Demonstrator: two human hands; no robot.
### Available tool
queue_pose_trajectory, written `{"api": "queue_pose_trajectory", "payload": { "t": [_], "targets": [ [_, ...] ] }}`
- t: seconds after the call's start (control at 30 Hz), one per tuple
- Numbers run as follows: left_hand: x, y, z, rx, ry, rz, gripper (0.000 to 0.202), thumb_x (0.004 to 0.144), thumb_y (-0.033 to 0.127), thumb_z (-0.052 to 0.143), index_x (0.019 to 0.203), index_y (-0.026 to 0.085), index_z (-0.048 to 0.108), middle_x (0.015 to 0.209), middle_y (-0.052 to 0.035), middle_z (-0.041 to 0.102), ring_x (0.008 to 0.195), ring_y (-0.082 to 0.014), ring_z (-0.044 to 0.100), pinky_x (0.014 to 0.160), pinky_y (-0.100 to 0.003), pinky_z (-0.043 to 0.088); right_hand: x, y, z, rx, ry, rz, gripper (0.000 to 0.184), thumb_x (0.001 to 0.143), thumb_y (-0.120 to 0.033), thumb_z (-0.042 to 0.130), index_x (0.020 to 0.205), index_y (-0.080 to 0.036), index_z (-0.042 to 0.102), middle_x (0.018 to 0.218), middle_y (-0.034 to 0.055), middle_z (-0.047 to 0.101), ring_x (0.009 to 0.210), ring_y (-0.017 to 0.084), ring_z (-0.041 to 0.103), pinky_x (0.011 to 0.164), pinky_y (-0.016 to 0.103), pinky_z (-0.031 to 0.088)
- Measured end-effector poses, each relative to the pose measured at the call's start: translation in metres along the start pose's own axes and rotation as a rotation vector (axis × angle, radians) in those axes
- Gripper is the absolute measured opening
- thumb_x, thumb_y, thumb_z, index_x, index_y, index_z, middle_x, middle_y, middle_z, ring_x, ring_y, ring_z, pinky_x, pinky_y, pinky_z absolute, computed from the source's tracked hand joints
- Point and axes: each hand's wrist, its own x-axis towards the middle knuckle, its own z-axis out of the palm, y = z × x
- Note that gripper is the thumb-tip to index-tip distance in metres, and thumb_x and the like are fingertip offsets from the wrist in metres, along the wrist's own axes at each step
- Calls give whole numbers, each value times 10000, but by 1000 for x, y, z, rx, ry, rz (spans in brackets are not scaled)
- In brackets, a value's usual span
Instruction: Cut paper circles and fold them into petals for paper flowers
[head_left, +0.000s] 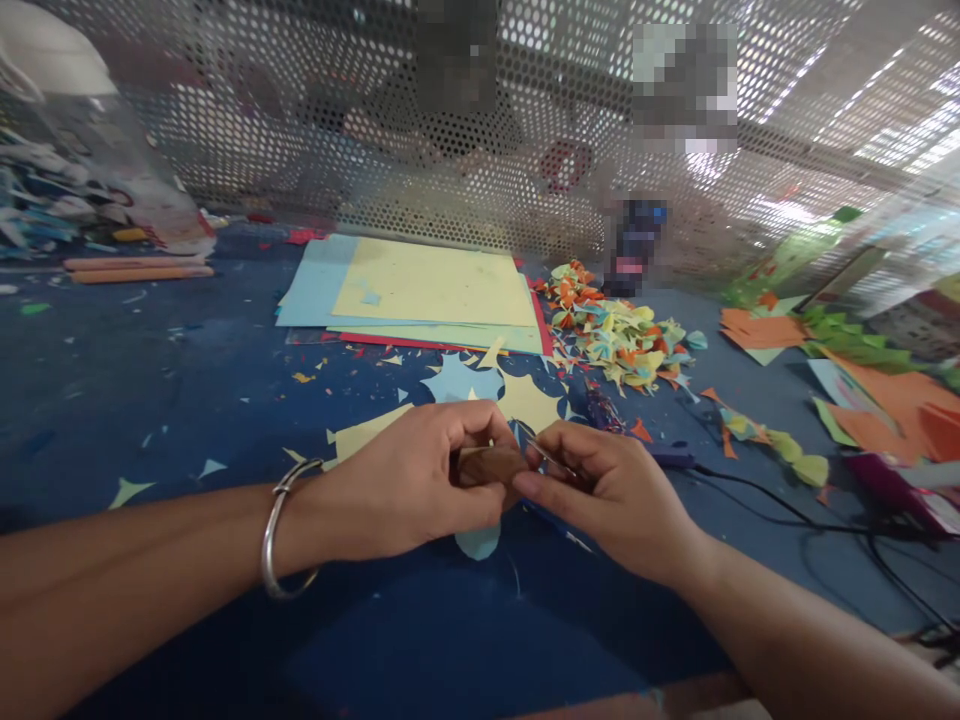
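Note:
My left hand [442,475], with a silver bangle on the wrist, is closed with thumb and fingers pinched together. A shaded brownish shape shows between them, and I cannot make out what it is. Its fingertips meet those of my right hand [600,485], which is closed on a thin shiny metal piece [553,458]; the kind is unclear. Below my left hand lies a light blue paper disc [478,542], partly covered. Just beyond both hands are cut paper remnants, one blue [461,380] and one pale yellow [531,398], with scalloped edges.
Coloured paper sheets [435,285] are stacked ahead, beside a pile of small folded paper pieces [626,340]. A phone [637,245] leans against the perforated metal screen [300,150]. A bottle [127,150] stands left; black cables [757,495] and orange paper [900,410] lie right.

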Motion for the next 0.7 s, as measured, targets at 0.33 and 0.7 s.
{"api": "queue_pose_trajectory", "payload": {
  "t": [0.33,0.7],
  "targets": [
    [4,-12,10,-455,90,-144,380,833,512,750,1011,177,738,812,-32,622,650,-110,546,389,-159,213,-4,-1,3,118,194,-34,235,921,-399,656,805,-200,610,628,-48,494,569,106,407,523,230,359],
    [1,-8,7,-266,57,-40,310,882,451,707,847,143,707,655,46,513,423,-24,357,379,-161,265,-2,-1,3,12,222,-41,224,902,-372,664,783,-183,648,616,-42,527,557,98,421,515,220,363]
  ]
}}
